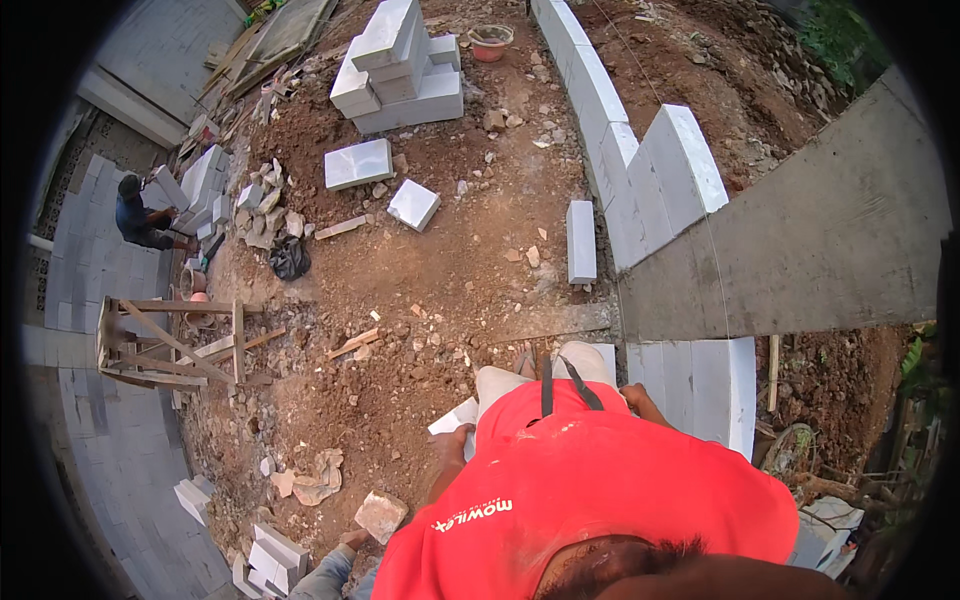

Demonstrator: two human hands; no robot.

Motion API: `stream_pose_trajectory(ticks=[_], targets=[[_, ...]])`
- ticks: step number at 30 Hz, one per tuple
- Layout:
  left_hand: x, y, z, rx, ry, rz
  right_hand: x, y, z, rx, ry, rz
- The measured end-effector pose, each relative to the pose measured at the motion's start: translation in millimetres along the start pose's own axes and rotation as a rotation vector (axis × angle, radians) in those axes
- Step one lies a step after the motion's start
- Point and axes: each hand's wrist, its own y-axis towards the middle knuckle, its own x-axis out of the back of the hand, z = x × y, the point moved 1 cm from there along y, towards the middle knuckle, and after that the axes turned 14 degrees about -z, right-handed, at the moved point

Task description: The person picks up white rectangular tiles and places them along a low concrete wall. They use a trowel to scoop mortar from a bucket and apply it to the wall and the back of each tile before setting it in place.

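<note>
Your left hand (455, 442) is low in the centre of the frame, at the edge of a white building block (450, 417) that lies just left of your knees, partly hidden by your leg. Its fingers look bent against the block, but you cannot tell from this view whether they clamp it. Your right hand (640, 399) is right of your knees, near the low block wall (690, 385); its fingers are too hidden to tell whether they are apart, together or on something. Your red shirt (600, 470) fills the lower centre.

Around you is red-brown soil (440, 310) strewn with stones. A row of white blocks (590, 95) runs down from the top of the frame, meeting a grey concrete panel (790, 230) at the right; one narrow block (581, 242) lies just beside the row. Upper centre, a block stack (395, 80) stands near a reddish bucket (490, 42), with two loose blocks (358, 164) below it. At the left is a wooden trestle (175, 350); above it, a co-worker (145, 215) in dark clothes is beside more blocks.
</note>
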Motion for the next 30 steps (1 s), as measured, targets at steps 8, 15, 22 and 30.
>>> stream_pose_trajectory(ticks=[8, 15, 22, 30], targets=[[87, 61, -390, -0.494, -0.454, -0.051, 5, 30, 184, -0.014, 0.096, 0.065], [110, 63, -551, -0.422, -0.523, -0.033, 21, 93, 466, 0.112, 0.167, 0.130], [106, 53, -602, -0.338, 0.115, -0.066, 63, 77, 804, 0.467, 0.494, 0.103], [85, 34, -683, -0.070, 0.200, 0.262, 79, 128, 947, 0.390, 0.395, 0.130]])
